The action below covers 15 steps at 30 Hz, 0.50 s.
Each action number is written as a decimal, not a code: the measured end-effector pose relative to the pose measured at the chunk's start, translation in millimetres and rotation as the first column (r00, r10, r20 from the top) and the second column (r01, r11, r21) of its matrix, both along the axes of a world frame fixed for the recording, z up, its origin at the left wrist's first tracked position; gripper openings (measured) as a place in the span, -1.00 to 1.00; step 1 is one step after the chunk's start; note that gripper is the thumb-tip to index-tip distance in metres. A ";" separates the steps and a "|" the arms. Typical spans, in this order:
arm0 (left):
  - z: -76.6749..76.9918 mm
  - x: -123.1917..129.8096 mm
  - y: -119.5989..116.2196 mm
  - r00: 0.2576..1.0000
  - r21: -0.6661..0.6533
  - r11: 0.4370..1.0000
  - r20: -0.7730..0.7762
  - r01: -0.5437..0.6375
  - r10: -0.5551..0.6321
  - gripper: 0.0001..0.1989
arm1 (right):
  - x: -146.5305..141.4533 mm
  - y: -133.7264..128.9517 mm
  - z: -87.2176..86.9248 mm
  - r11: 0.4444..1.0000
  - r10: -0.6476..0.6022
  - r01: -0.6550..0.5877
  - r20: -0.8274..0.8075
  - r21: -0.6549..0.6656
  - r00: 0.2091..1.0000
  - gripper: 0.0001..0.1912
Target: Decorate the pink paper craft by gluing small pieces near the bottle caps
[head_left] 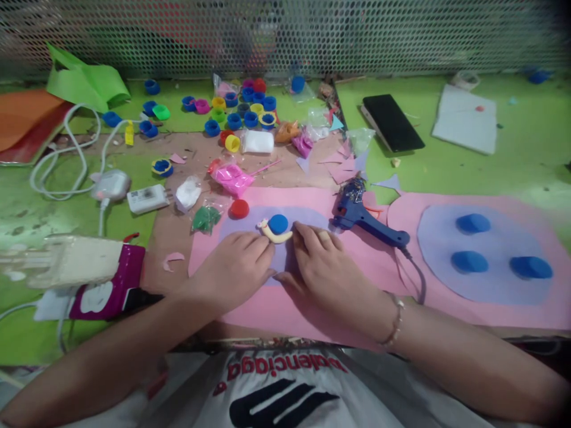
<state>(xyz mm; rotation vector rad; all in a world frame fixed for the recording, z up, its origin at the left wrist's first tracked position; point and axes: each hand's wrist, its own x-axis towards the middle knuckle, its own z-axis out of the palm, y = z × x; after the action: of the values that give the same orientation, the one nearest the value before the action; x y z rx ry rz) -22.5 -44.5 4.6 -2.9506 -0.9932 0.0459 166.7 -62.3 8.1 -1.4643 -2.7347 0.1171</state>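
A small clay snail [279,237] with a cream body and a blue bottle-cap shell lies on a lilac paper shape [319,214] over pink paper [357,255]. My left hand [234,267] is at the snail's head end, its bent fingers against the cream body. From the tail side, my right hand [323,261] presses its fingertips in close. Both thumbs point toward each other below the snail. Just up and left sits a red cap [239,208]. Right of my right hand lies a blue glue gun [370,214].
Another lilac-on-pink paper piece [428,261] at right bears blue caps [473,261]. Loose bottle caps [234,120], a pink clay bag [232,178] and green clay [206,219] lie behind. A phone [392,123] rests back right. White cables and a charger [84,258] occupy the left.
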 end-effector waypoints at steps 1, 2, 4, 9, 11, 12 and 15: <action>-0.5 0.2 0.1 1.000 -0.007 1.000 0.003 -0.003 0.003 -0.71 | 0.4 0.7 0.4 1.000 0.007 -0.007 0.005 0.000 1.000 -0.45; -0.7 0.3 0.4 1.000 -0.015 1.000 0.009 -0.007 0.007 -0.70 | 1.3 1.7 0.8 1.000 0.016 -0.016 0.013 0.005 1.000 -0.45; -0.3 0.2 1.4 0.999 -0.032 0.999 0.031 -0.014 0.015 -0.66 | 3.7 3.7 1.9 0.999 0.022 -0.022 0.028 0.024 0.999 -0.47; 1.6 -0.6 4.0 0.998 -0.093 0.995 0.055 -0.026 0.031 -0.66 | 5.5 3.0 2.0 0.998 0.022 -0.023 0.025 0.055 0.999 -0.41; 1.6 -0.7 4.5 0.997 -0.111 0.993 0.058 -0.035 0.042 -0.66 | 4.1 0.9 0.6 0.997 0.054 -0.055 0.014 0.045 0.998 -0.39; 1.4 -0.8 4.7 0.997 -0.117 0.992 0.061 -0.038 0.045 -0.66 | 3.4 -0.2 -0.2 0.997 0.064 -0.065 0.010 0.040 0.998 -0.38; 0.4 -0.9 5.3 0.996 -0.138 0.990 0.076 -0.041 0.052 -0.66 | 1.7 -2.4 -2.3 0.997 0.069 -0.069 0.011 0.033 0.998 -0.36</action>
<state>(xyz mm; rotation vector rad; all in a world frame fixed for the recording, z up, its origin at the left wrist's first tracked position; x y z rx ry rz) -23.3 -39.2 5.0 -3.0740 -1.1123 -0.0028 168.4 -64.7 5.9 -1.3662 -2.7814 0.0666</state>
